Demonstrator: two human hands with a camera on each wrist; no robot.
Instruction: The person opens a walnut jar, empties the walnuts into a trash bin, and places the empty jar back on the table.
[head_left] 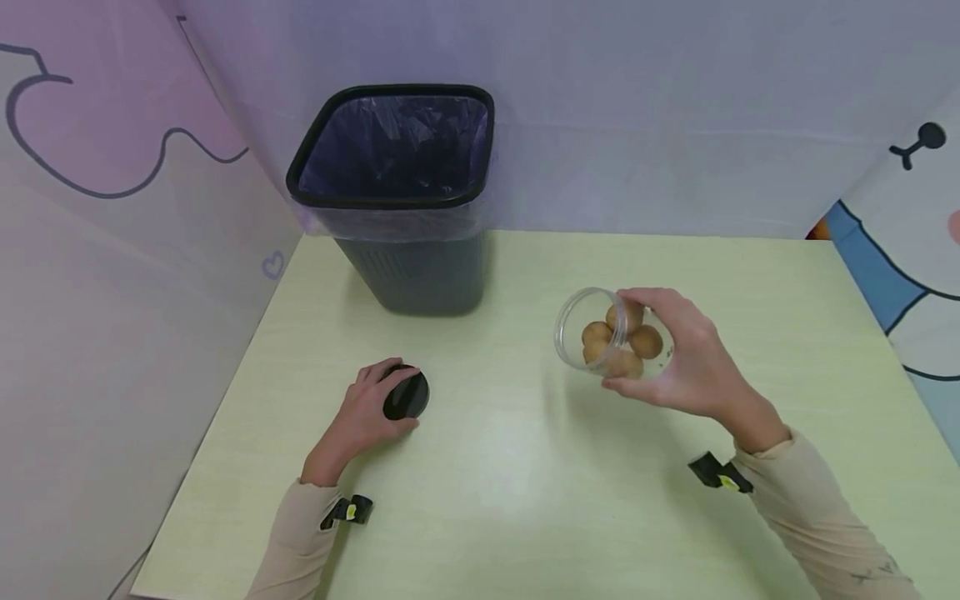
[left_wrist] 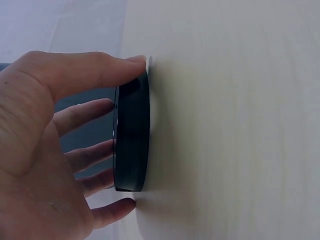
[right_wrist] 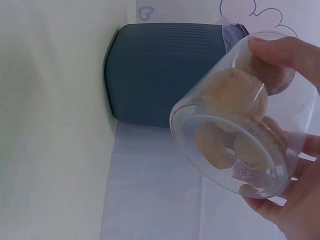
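Note:
My right hand [head_left: 693, 354] grips a clear plastic jar [right_wrist: 240, 170] above the table, thumb on one side and fingers on the other. The jar is tilted, with its uncovered mouth to the left in the head view. Several round brown balls [head_left: 646, 342] lie inside it; their exact kind is unclear. At the left, my left hand [head_left: 369, 408] holds a round black lid [head_left: 407, 395] by its edge, low over or on the table. The left wrist view shows the thumb on the rim of the lid and the fingers spread round the far side.
A dark grey trash bin [head_left: 427, 271] with a black rim and a plastic liner stands at the back left of the pale table [head_left: 495, 500]. Behind the table hangs a light curtain [head_left: 660, 117], with printed cloth on both sides.

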